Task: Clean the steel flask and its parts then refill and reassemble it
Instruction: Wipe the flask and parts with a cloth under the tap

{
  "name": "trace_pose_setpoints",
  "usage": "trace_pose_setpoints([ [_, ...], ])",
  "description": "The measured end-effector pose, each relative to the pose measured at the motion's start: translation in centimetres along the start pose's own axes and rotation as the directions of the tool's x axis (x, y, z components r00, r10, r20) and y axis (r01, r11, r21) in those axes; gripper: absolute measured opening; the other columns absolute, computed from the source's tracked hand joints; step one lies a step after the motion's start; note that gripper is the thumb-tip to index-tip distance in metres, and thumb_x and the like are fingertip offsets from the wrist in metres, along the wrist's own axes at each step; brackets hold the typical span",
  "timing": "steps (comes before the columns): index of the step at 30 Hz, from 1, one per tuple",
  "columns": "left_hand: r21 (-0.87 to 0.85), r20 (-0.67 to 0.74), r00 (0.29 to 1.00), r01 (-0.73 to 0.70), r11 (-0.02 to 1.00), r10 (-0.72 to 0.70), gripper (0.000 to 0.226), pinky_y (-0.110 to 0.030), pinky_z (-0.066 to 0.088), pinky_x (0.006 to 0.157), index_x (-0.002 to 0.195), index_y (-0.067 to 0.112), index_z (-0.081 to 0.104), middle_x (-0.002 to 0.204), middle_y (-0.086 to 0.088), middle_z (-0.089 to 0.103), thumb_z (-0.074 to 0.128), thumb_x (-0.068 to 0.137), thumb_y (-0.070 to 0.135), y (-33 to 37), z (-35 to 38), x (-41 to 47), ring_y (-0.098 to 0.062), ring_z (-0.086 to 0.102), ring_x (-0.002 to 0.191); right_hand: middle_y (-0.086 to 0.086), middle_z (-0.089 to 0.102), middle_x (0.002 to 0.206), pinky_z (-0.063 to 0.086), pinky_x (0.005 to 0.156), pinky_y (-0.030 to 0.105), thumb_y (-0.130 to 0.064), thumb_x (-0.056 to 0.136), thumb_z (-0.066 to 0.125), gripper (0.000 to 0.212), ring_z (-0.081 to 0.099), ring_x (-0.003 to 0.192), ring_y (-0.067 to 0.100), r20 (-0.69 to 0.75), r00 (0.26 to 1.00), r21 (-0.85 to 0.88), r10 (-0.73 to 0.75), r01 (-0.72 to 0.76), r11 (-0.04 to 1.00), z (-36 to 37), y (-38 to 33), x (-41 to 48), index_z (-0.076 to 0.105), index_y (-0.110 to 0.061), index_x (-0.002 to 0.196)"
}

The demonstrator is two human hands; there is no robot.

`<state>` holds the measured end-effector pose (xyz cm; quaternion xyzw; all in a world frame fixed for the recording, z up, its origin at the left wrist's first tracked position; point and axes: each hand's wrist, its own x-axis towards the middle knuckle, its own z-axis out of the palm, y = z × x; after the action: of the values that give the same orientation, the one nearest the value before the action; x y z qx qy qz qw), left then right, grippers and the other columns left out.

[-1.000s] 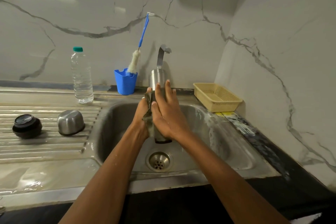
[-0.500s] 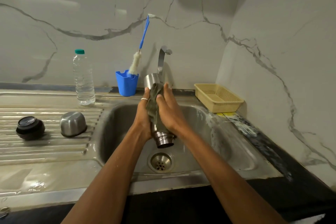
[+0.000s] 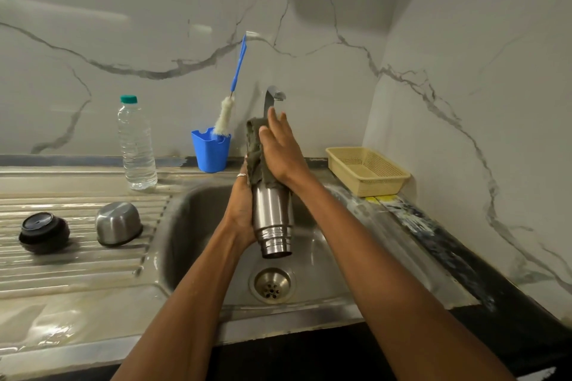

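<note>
Head view: we hold the steel flask upside down over the sink, its mouth pointing at the drain. Our left hand grips the body from the left side, its fingers curled round it and mostly hidden. Our right hand keeps almost straight fingers and presses a grey cloth on the upper part of the flask. Well to the left of our fingers, the steel cup and the black stopper lie on the wet draining board. Just behind the right fingers stands the tap.
</note>
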<state>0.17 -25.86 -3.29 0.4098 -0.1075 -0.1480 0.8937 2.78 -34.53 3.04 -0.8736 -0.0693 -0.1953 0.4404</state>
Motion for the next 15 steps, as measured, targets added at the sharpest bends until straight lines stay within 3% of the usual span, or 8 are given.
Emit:
trace_pose_setpoints([
  [3,-0.029,-0.038,0.999,0.008,1.0,-0.009,0.046,-0.029,0.059,0.054,0.102,0.007,0.067,0.075,-0.009,0.072,0.047,0.102,0.049,-0.1,0.1,0.1,-0.019,0.07,0.061,0.0,0.005,0.171,0.019,0.126,0.048,-0.047,0.108,0.029,0.063,0.015,0.156,0.02,0.025,0.995,0.137,0.096,-0.099,0.986,0.3,0.1,-1.2,0.0,-0.033,0.163],
  [7,-0.229,-0.052,0.999,-0.022,0.973,0.011,0.053,-0.039,0.063,0.081,0.125,0.007,0.065,0.11,-0.015,0.073,0.047,0.102,0.051,0.5,-0.9,0.5,-0.025,0.073,0.096,0.004,0.038,0.161,0.043,0.11,0.039,-0.043,0.107,0.035,0.065,0.051,0.135,0.022,0.039,0.992,0.139,0.118,-0.122,0.983,1.6,0.8,-6.8,0.005,-0.029,0.162],
  [9,-0.194,-0.049,0.999,-0.022,0.981,0.013,0.055,-0.035,0.063,0.077,0.119,0.005,0.066,0.103,-0.014,0.074,0.041,0.105,0.051,0.7,-1.6,1.0,-0.022,0.074,0.092,0.004,0.024,0.167,0.037,0.115,0.038,-0.039,0.107,0.037,0.067,0.039,0.145,0.02,0.046,0.997,0.05,0.056,-0.058,0.997,1.9,1.1,-9.2,0.003,-0.025,0.162],
  [12,-0.093,-0.001,1.0,-0.005,0.996,0.005,0.054,-0.029,0.062,0.069,0.11,0.005,0.064,0.087,-0.01,0.076,0.031,0.108,0.048,0.4,-1.6,1.0,-0.017,0.075,0.079,0.003,-0.01,0.171,0.015,0.128,0.041,-0.034,0.109,0.037,0.07,-0.001,0.157,0.016,0.034,0.999,-0.104,-0.028,0.031,0.994,1.7,1.6,-9.8,-0.005,-0.015,0.162],
  [15,-0.015,0.003,0.998,0.066,0.998,-0.066,0.047,-0.027,0.058,0.055,0.096,0.008,0.066,0.073,-0.007,0.072,0.034,0.108,0.04,-0.6,-0.9,0.5,-0.017,0.072,0.064,0.001,-0.018,0.17,0.002,0.127,0.035,-0.033,0.109,0.034,0.069,-0.012,0.156,0.016,-0.017,0.998,-0.211,-0.059,0.054,0.976,1.0,1.3,-8.1,-0.005,-0.014,0.162],
])
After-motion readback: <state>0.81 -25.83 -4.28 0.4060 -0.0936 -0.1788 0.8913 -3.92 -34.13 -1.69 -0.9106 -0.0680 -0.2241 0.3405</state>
